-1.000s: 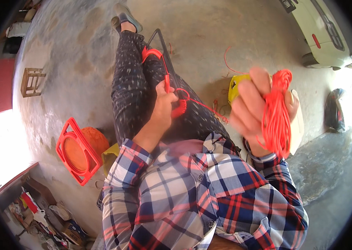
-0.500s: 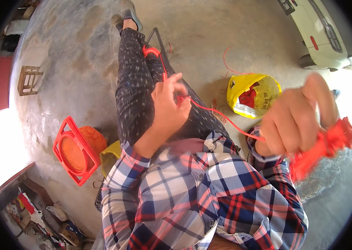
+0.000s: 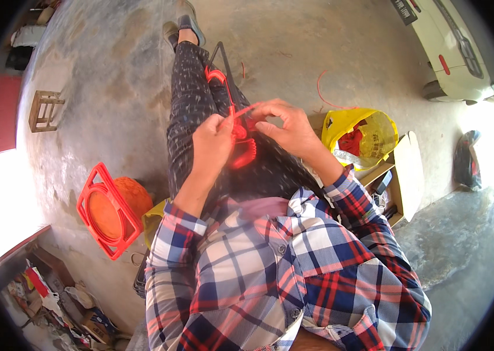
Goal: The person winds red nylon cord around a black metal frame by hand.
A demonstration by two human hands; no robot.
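Both my hands are together above my lap. My left hand [image 3: 211, 146] is closed, its thumb and fingers pinched on red cord. My right hand [image 3: 287, 127] faces it, fingers bent round a strand of the same cord. Between them hangs a bunched, looped red bundle [image 3: 243, 154], blurred by motion; its exact form I cannot make out. Just beyond, a curved red piece [image 3: 216, 75] sits by a thin black metal frame [image 3: 228, 67] that stands between my legs, and a red strand runs down from it toward my left hand.
On the right stands a yellow bag [image 3: 333, 130] with red material inside, beside a wooden box [image 3: 396, 217] with a pale lid. A wooden stool [image 3: 45, 111] and an orange cone with a red square base [image 3: 129, 229] are left. A car [image 3: 460, 52] is parked far right.
My right hand has come in from the far right, with the red bundle, to meet my left hand above my lap. The box beside the yellow bag is now uncovered to view.
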